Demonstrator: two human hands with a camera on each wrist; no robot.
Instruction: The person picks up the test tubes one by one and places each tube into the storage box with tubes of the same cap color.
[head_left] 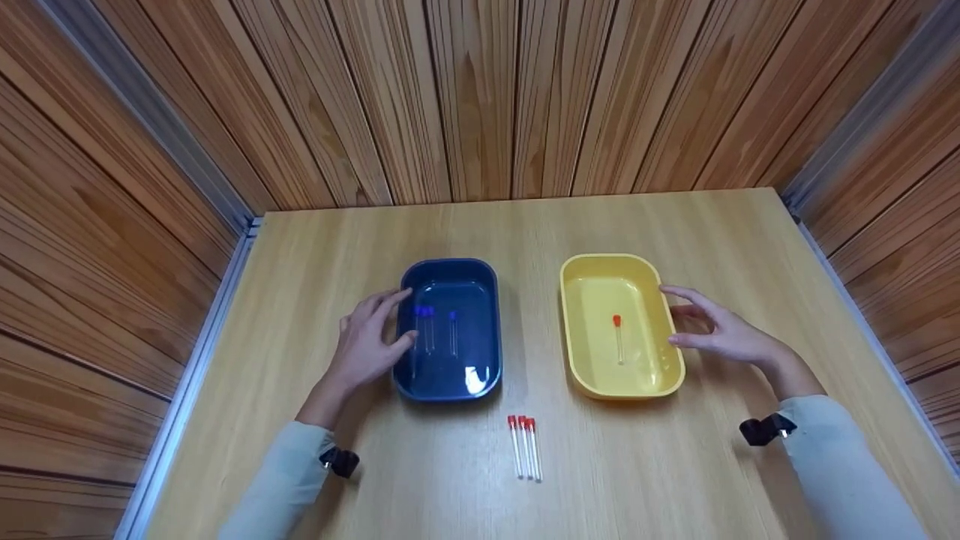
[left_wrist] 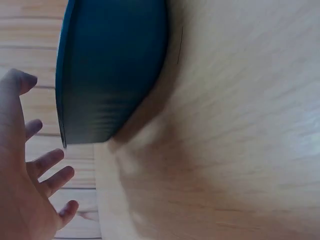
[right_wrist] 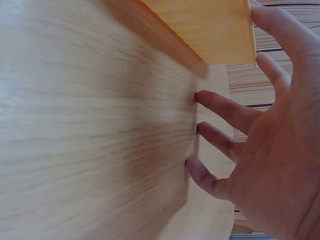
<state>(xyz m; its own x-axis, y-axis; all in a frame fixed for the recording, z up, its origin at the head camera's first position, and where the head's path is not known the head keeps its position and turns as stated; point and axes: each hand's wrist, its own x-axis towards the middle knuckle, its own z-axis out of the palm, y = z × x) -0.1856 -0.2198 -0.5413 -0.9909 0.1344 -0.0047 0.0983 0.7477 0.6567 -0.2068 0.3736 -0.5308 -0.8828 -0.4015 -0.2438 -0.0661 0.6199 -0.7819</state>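
Observation:
A blue tray (head_left: 447,382) holds three thin clear tubes with blue caps (head_left: 453,334). My left hand (head_left: 367,341) is at its left side, fingers spread; in the left wrist view a gap shows between most fingers and the tray wall (left_wrist: 110,75). To the right, a yellow tray (head_left: 600,379) contains one red-capped tube (head_left: 619,341). At that tray's right rim, my right hand (head_left: 716,326) has its thumb and a fingertip at the edge, seemingly touching it. The other right-hand fingers (right_wrist: 225,110) reach out loosely beside the tray.
Several red-capped tubes (head_left: 525,450) lie side by side on the wooden table (head_left: 450,495), in front of and between the trays. Wood-panelled walls (head_left: 472,105) stand at the back and both sides, with metal rails (head_left: 187,360) along the table's sides.

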